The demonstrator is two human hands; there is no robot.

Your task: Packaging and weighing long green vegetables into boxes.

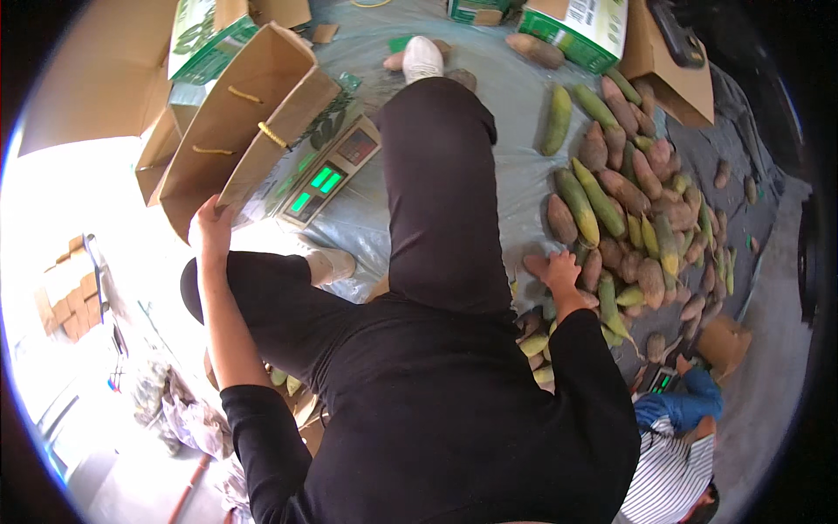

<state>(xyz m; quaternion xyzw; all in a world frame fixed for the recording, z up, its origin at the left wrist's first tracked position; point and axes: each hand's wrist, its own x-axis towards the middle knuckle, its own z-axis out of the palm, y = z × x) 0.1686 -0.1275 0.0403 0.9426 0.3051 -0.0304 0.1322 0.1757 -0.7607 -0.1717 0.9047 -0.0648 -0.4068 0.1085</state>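
Note:
My left hand pinches the near lower edge of a tall open cardboard carton with yellow rope handles. The carton stands tilted over a digital scale with lit green displays, and hides part of it. At the near left edge of a heap of vegetables, my right hand is curled at a reddish-brown root, apparently a sweet potato. Long green radishes and reddish-brown sweet potatoes lie mixed in the heap to the right.
Green-and-white cartons stand at the far left, and another carton at the far right. Plastic sheeting covers the floor. At the lower right a person in a striped top sits by another scale. Plastic bags lie lower left.

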